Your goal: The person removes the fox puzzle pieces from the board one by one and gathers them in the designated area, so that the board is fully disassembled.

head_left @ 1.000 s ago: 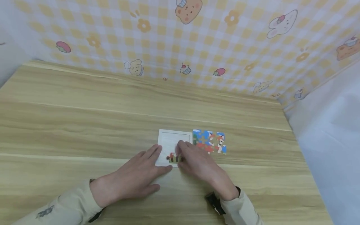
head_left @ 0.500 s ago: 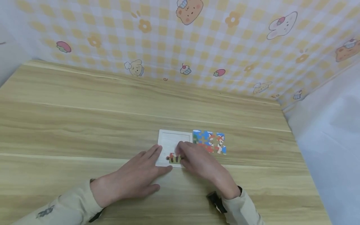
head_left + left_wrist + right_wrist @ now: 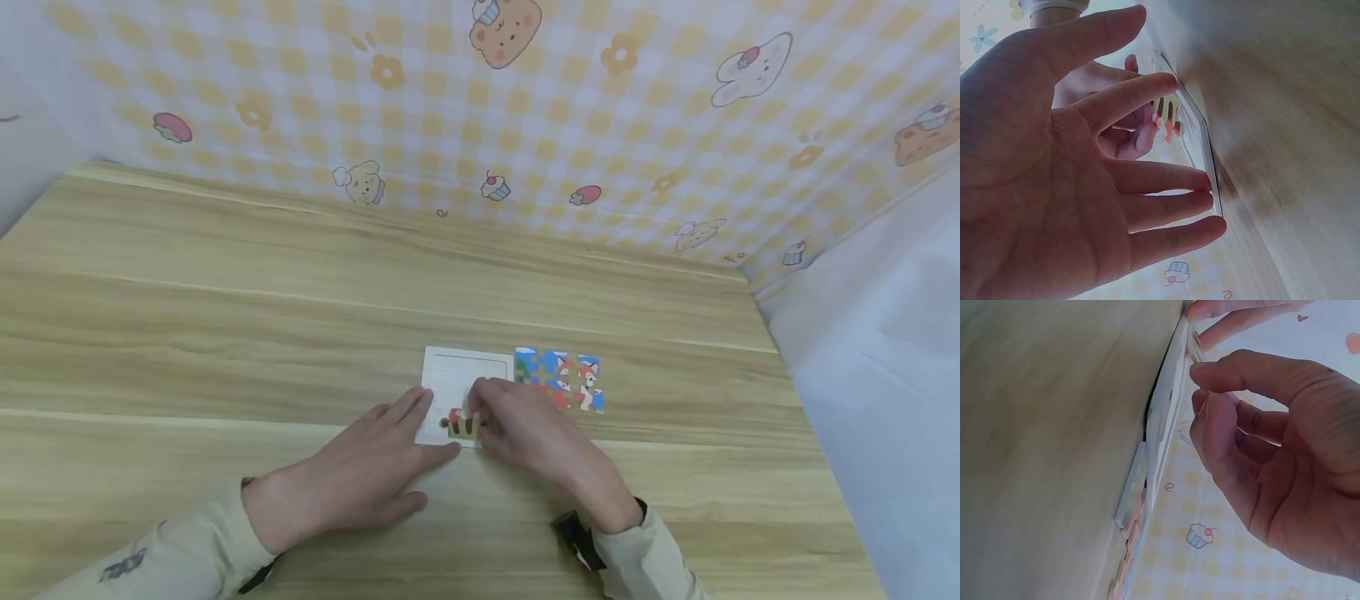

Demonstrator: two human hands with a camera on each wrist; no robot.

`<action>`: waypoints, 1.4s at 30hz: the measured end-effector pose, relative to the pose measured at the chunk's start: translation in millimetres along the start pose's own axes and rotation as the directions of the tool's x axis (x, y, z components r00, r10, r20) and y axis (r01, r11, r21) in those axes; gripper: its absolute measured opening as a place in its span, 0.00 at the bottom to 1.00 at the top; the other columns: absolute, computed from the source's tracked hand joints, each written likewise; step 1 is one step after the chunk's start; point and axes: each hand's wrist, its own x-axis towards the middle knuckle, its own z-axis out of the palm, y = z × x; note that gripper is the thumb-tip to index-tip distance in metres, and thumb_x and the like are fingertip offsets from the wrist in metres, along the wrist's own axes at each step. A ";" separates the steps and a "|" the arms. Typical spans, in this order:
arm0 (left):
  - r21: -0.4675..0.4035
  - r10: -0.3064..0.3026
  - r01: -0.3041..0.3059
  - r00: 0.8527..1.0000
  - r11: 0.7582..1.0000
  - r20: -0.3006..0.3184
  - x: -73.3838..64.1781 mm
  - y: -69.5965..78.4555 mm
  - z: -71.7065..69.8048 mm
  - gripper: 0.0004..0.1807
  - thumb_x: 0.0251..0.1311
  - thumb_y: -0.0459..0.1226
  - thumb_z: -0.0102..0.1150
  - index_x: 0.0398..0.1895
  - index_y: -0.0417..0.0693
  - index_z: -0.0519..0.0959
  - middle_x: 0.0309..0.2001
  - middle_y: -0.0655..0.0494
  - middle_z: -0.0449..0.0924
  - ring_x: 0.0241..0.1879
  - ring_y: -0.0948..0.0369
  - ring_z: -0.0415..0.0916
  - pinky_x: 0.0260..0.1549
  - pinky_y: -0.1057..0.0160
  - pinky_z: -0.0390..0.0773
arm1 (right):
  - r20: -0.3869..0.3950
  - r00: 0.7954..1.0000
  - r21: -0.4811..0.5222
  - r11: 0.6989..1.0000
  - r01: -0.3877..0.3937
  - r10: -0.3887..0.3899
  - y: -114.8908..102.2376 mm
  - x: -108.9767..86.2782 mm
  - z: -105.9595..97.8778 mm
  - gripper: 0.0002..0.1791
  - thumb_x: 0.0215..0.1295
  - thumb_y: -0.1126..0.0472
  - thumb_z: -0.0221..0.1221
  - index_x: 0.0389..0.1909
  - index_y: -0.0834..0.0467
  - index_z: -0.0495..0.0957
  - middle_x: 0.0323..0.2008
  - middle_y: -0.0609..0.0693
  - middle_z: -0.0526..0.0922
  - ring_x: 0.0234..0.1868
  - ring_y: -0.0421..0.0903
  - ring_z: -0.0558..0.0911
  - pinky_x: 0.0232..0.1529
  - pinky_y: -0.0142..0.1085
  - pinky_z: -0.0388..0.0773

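Observation:
A white puzzle tray [image 3: 465, 352] lies on the wooden table, with its raised rim around a flat inside. My left hand [image 3: 348, 479] holds straight, spread fingers at the tray's left and front edges; the left wrist view has the fingertips right at the rim. Between thumb and fingers my right hand [image 3: 536, 429] pinches a puzzle piece [image 3: 462, 427], green with dark brown stripes and some red. That piece sits over the tray's front part, its right end hidden by the hand. In the right wrist view, the pinched piece shows only edge-on, close over the tray.
Right of the tray lie several puzzle pieces [image 3: 589, 375] with a fox picture in blue, red and white, partly behind my right hand. A yellow checked cloth [image 3: 420, 125] stands along the table's back edge; a white sheet [image 3: 870, 350] hangs at the right.
The striped piece has shifted slightly left over the tray's front, together with the right hand's fingers. My left hand stays at the tray's edges.

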 end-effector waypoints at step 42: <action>-0.053 -0.040 0.042 0.999 0.998 0.036 0.0 0.8 0.0 0.27 0.50 0.44 0.65 0.56 0.54 0.76 0.59 0.27 0.62 0.62 0.38 0.56 0.49 0.43 0.68 | -0.048 0.987 0.097 0.984 -0.148 0.153 70.3 -72.0 -47.1 0.12 0.49 0.73 0.63 0.33 0.56 0.77 0.27 0.40 0.76 0.27 0.35 0.75 0.27 0.31 0.75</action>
